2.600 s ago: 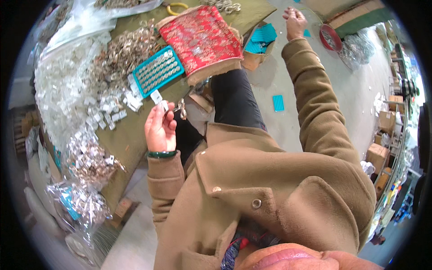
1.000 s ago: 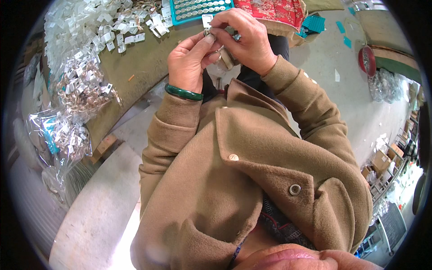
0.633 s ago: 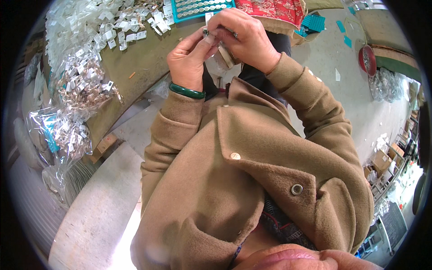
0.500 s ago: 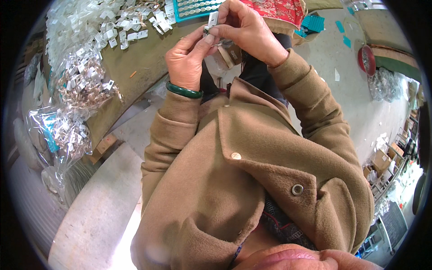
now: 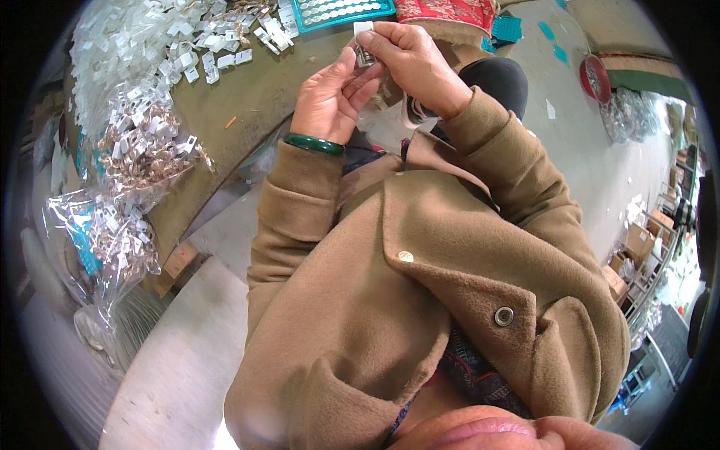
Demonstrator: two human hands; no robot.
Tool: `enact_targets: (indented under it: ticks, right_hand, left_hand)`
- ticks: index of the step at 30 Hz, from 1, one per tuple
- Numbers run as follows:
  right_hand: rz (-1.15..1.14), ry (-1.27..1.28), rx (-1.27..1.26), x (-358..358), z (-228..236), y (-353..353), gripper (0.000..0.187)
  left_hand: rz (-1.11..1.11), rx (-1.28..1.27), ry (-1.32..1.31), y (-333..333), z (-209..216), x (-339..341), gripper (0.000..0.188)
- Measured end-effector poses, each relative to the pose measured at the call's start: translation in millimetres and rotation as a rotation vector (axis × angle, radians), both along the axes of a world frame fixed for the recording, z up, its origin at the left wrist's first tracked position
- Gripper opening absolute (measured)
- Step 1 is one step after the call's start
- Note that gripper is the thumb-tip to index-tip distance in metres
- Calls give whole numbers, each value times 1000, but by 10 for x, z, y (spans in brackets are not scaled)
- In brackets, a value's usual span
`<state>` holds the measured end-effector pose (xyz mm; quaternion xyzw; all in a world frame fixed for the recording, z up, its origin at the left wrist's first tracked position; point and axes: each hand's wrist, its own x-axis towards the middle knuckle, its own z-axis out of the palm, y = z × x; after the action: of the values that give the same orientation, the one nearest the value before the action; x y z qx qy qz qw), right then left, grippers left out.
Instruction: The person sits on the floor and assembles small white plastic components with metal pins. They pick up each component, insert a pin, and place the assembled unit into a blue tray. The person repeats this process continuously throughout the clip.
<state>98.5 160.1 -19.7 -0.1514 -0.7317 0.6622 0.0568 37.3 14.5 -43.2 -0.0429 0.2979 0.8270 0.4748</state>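
Observation:
Between the thumb and fingers of my right hand [image 5: 420, 66] is a small white jewelry card [image 5: 363, 28], with a small shiny dark-and-clear part at its lower end. I cannot make out exactly what that part is. Just below and left of the card, my left hand [image 5: 328, 99] has its palm turned up and its thumb apart from its fingers; its fingertips come close to the card's lower end. It grips nothing that I can see. A green bangle [image 5: 313, 143] circles my left wrist.
A brown-topped table [image 5: 217, 131] carries heaped white cards [image 5: 180, 60] and bags of carded pieces [image 5: 139, 142]. A teal tray [image 5: 300, 19] with rows of pale round pieces sits at its far edge, beside red patterned cloth [image 5: 450, 11]. A red basin [image 5: 595, 79] stands far right.
My left hand has loosened from its pinch by the card and opened. The right hand has come slightly lower, still holding the card, which is now turned more upright. One knee now shows at right.

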Motion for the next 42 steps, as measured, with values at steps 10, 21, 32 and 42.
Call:
enact_targets:
  ticks: [10, 21, 32, 42]
  right_hand:
    - [119, 28, -464, 0, -88, 201, 28]
    - [196, 355, 452, 108, -112, 168, 41]
    - [88, 583, 711, 126, -144, 192, 29]
    - [-296, 127, 810, 202, 22, 1201, 16]
  left_hand:
    - [-202, 356, -385, 8, -301, -42, 17]
    - [-8, 203, -398, 56, -10, 118, 25]
    - [-81, -180, -73, 19, 37, 53, 37]
    - [-139, -298, 452, 369, 136, 136, 25]
